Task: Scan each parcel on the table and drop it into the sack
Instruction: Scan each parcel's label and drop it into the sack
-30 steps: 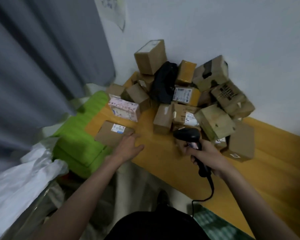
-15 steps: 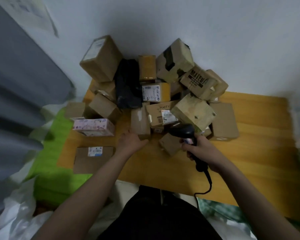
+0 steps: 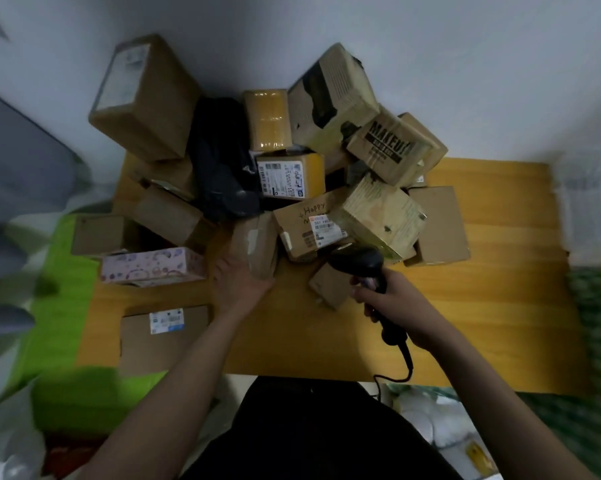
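Observation:
A heap of several cardboard parcels covers the back of the wooden table (image 3: 465, 306). My left hand (image 3: 238, 280) grips the near end of a narrow brown parcel (image 3: 255, 245) at the front of the heap. My right hand (image 3: 392, 299) holds a black corded barcode scanner (image 3: 359, 263) by its handle, its head over a small brown parcel (image 3: 328, 284). A flat brown parcel with a white label (image 3: 164, 336) lies at the near left corner. A corner of the white sack (image 3: 4, 441) shows at the bottom left.
A pink patterned box (image 3: 152, 265) lies left of my left hand. A black bag (image 3: 219, 161) sits in the heap. A green cloth (image 3: 60, 341) borders the table's left side. The white wall is right behind the heap. The scanner cable (image 3: 404, 367) hangs over the front edge.
My left hand left the flat labelled parcel and moved right to the narrow brown parcel, closing on its end. The view swung right, away from the sack. The scanner stayed in my right hand.

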{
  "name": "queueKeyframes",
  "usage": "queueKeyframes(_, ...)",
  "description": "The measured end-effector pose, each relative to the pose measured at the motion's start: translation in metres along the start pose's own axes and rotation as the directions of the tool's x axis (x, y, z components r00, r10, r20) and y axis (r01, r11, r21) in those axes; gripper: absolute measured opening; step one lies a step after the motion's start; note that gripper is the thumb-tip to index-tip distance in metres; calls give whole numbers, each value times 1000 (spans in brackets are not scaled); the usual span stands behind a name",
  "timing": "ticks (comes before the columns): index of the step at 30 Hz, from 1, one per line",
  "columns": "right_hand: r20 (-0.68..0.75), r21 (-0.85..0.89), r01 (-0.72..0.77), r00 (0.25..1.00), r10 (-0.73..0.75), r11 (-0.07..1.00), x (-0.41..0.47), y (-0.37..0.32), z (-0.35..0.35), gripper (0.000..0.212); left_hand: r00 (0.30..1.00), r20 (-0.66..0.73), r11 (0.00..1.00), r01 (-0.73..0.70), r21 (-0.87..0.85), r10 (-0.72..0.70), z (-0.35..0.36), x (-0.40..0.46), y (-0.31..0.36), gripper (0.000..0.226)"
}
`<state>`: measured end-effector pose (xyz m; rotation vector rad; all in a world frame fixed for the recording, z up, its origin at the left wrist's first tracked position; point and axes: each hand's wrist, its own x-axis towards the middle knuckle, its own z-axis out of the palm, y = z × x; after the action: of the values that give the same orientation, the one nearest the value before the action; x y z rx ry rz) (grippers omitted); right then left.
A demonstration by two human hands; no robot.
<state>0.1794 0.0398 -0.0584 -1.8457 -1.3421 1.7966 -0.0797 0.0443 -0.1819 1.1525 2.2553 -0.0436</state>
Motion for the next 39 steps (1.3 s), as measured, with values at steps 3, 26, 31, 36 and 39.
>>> queueKeyframes(3, 20, -22, 10, 1000, -10, 1000, 6, -6, 5, 14, 1000, 14, 996, -28, 81, 27, -7, -5, -27, 125)
queueKeyframes(26, 247, 89, 294, 919, -307, 952, -36, -60, -19, 10, 964, 233, 516, 134, -846, 131, -73, -105, -63, 82)
queueKeyframes(31, 296, 175, 297, 893, -338, 939, -54, -71, -15, 20, 962, 210, 440, 114, -891, 176, -73, -120, -41, 49)
queueKeyframes(36, 350, 248, 306, 856, -380, 919, -65, -73, -14, 24, 968, 179, 422, 90, -902, 175, -76, -128, -36, 47)
queueKeyframes(39, 357, 243, 317, 849, -389, 917, -68, -75, -16, 24, 971, 161, 421, 73, -904, 177, -78, -132, -39, 51)
